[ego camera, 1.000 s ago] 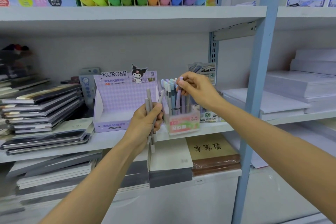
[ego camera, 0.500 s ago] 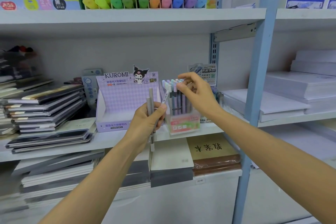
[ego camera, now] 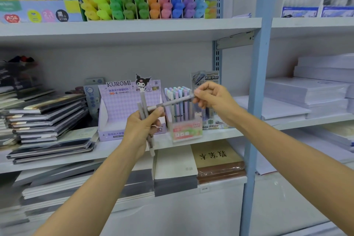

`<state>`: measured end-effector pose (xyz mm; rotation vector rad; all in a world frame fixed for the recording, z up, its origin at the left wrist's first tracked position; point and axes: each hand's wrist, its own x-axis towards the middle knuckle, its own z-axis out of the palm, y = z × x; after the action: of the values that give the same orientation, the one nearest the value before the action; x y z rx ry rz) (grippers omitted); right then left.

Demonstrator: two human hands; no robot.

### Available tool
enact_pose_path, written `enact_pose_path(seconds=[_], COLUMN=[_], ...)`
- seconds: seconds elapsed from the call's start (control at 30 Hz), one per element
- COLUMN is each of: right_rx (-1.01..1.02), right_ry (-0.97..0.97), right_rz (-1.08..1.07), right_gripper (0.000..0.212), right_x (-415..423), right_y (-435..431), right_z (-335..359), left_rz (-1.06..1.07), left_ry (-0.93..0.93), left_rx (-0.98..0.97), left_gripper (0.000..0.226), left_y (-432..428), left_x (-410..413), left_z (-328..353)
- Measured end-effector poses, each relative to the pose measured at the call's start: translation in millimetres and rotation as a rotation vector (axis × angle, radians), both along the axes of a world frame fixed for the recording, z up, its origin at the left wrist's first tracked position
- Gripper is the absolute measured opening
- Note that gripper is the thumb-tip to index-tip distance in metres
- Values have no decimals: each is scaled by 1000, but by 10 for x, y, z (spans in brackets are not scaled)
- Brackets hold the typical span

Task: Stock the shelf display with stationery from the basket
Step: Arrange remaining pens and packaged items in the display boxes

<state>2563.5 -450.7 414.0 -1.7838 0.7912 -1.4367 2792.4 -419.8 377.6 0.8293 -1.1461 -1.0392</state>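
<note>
My left hand (ego camera: 142,129) grips a small bunch of grey pens (ego camera: 143,106) upright in front of the middle shelf (ego camera: 107,149). My right hand (ego camera: 212,99) pinches the far end of one grey pen (ego camera: 173,103) that lies almost level; its near end still touches the left hand's fingers. Just behind stands a clear pen box (ego camera: 186,132) full of pastel pens. A purple Kuromi display box (ego camera: 122,109) stands to its left. No basket is in view.
Stacked notebooks (ego camera: 46,119) fill the shelf's left part. Coloured highlighters (ego camera: 145,4) line the shelf above. A blue upright post (ego camera: 254,101) stands right of my right hand, with white paper reams (ego camera: 310,92) beyond it. Notebooks (ego camera: 216,161) lie on the shelf below.
My right hand has left the top of the pen box, come back to the left hand and taken the end of one grey pen. The view has tilted slightly up.
</note>
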Motion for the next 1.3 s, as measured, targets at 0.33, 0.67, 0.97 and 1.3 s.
enact_pose_path(seconds=[0.33, 0.67, 0.97, 1.3], right_rx=[-37, -199, -273, -208], right_ry=[323, 294, -118, 214], right_rz=[51, 20, -273, -291], right_gripper=[18, 15, 15, 16], right_x=[176, 380, 146, 195], right_y=[139, 162, -92, -277], right_z=[-32, 154, 263, -125], left_rz=[134, 59, -124, -142], left_ry=[-40, -316, -211, -297], left_rx=[-80, -123, -47, -74], left_gripper=[15, 7, 26, 24], left_y=[153, 108, 25, 3], left_x=[-154, -200, -143, -31], left_z=[132, 100, -19, -139])
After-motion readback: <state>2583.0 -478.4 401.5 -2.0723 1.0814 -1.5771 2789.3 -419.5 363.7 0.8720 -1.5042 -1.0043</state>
